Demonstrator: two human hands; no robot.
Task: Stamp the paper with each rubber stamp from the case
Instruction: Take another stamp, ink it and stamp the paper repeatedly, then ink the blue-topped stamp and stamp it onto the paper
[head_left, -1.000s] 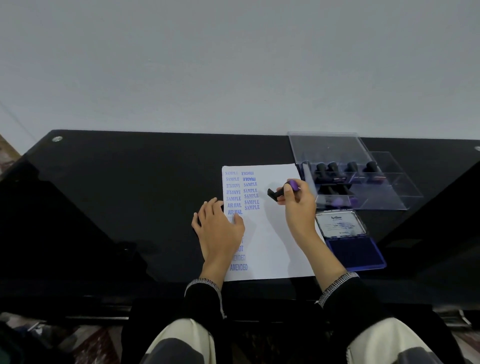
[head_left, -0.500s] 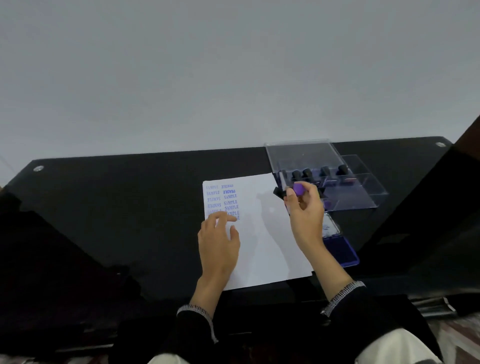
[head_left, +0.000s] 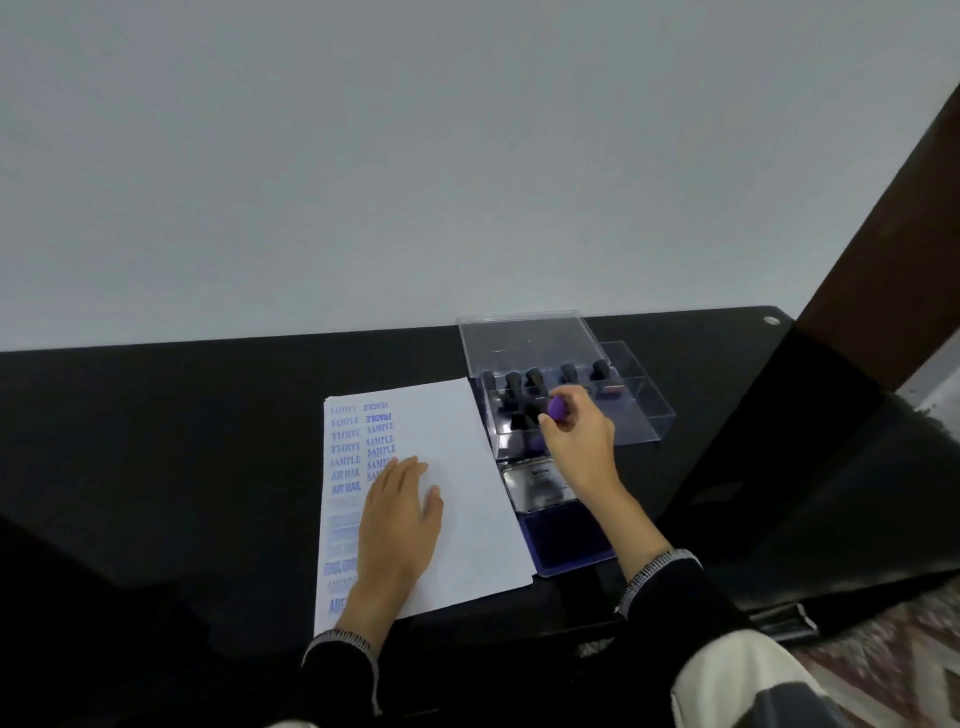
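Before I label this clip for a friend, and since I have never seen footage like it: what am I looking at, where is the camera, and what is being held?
There is no machine here. A person wears a wide-angle camera on the head, so the single view looks forward and down at their own two hands over a black table. The left hand lies flat on a sheet of paper that carries blue printed words such as SAMPLE and AIR MAIL. The right hand pinches a purple-topped stamp in its fingers, over a clear plastic case with more dark stamps standing in it. Nearer the person, beside the paper, sits an open blue ink pad.
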